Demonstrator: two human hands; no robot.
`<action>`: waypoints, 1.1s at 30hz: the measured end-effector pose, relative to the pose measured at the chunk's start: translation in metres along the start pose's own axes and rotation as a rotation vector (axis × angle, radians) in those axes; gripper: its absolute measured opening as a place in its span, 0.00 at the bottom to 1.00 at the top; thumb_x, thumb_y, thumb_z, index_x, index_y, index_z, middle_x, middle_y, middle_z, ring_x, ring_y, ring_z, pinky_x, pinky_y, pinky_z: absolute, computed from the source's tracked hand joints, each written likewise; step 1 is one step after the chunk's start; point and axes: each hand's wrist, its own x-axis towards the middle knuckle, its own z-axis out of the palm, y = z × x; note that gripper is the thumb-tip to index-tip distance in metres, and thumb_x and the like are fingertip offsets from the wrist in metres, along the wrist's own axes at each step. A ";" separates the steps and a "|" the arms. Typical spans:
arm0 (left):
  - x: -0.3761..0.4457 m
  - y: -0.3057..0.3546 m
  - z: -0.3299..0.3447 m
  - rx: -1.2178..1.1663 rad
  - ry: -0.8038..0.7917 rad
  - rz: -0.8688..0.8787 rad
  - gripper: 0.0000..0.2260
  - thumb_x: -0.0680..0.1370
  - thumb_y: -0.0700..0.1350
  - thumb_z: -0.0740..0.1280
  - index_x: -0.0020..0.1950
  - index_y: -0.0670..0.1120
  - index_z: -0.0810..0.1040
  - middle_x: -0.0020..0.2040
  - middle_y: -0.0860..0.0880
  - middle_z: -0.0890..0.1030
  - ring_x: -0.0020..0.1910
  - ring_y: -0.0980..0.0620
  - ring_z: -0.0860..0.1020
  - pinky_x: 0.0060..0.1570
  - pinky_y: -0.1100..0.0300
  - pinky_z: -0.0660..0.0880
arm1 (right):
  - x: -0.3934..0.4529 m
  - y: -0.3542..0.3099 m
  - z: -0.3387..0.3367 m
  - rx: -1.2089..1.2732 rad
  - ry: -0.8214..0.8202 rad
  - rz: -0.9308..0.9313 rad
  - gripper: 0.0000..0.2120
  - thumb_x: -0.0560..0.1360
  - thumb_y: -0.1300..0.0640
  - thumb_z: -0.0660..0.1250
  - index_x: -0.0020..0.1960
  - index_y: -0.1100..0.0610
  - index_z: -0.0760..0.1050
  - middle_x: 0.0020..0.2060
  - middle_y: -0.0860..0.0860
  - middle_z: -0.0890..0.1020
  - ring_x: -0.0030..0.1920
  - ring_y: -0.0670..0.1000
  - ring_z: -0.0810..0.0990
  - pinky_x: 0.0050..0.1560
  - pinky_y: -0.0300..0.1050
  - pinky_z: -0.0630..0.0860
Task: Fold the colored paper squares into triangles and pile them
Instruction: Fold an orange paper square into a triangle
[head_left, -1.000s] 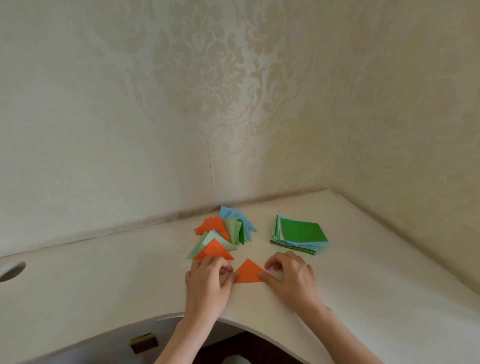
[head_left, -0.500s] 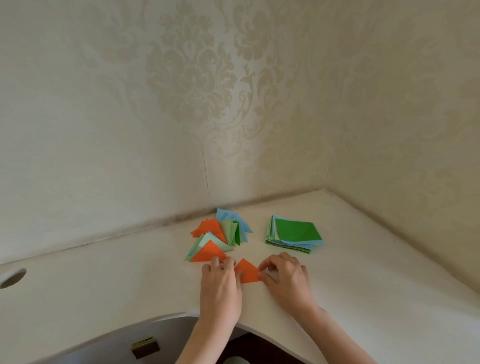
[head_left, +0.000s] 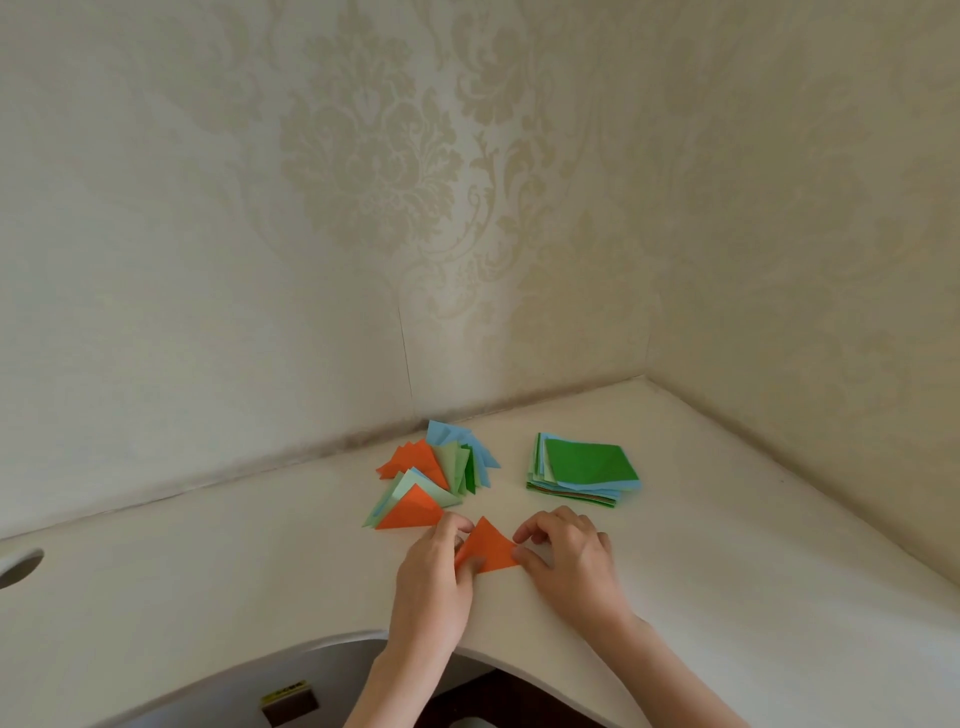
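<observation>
An orange folded triangle (head_left: 488, 548) lies on the white desk (head_left: 208, 561) between my hands. My left hand (head_left: 434, 577) pinches its left corner, thumb on top and fingers behind. My right hand (head_left: 569, 558) pinches its right corner between thumb and curled fingers. Just beyond, a loose pile of folded triangles (head_left: 431, 478) in orange, pale green, green and blue fans out. To its right sits the stack of unfolded squares (head_left: 584, 475), a green sheet on top.
Patterned walls meet in a corner close behind the papers. A round cable hole (head_left: 18, 569) is cut into the desk at far left. The desk's front edge curves inward in front of me, with a small dark box (head_left: 288, 704) below it.
My left hand shifted right along the triangle, then its thumb came onto the left corner. The view drifted slightly; the piles have not moved.
</observation>
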 end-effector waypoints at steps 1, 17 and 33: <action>0.000 -0.001 0.000 -0.013 0.005 0.004 0.10 0.75 0.41 0.70 0.53 0.52 0.75 0.41 0.59 0.76 0.42 0.61 0.75 0.39 0.74 0.68 | -0.001 0.001 0.000 -0.003 0.009 -0.007 0.06 0.75 0.46 0.67 0.52 0.43 0.76 0.46 0.41 0.72 0.52 0.45 0.72 0.53 0.43 0.64; 0.031 -0.057 -0.030 0.072 0.212 -0.050 0.06 0.75 0.39 0.70 0.47 0.49 0.78 0.39 0.56 0.78 0.39 0.53 0.74 0.35 0.64 0.67 | 0.040 0.052 -0.022 -0.346 0.269 -0.051 0.22 0.65 0.53 0.78 0.58 0.57 0.81 0.56 0.54 0.82 0.56 0.56 0.80 0.56 0.46 0.63; 0.046 -0.065 -0.021 0.201 0.349 -0.012 0.08 0.70 0.37 0.75 0.44 0.48 0.79 0.41 0.51 0.78 0.40 0.50 0.72 0.39 0.56 0.69 | 0.042 0.045 -0.024 -0.230 0.335 -0.073 0.07 0.65 0.60 0.78 0.36 0.50 0.82 0.37 0.44 0.84 0.41 0.51 0.81 0.42 0.45 0.65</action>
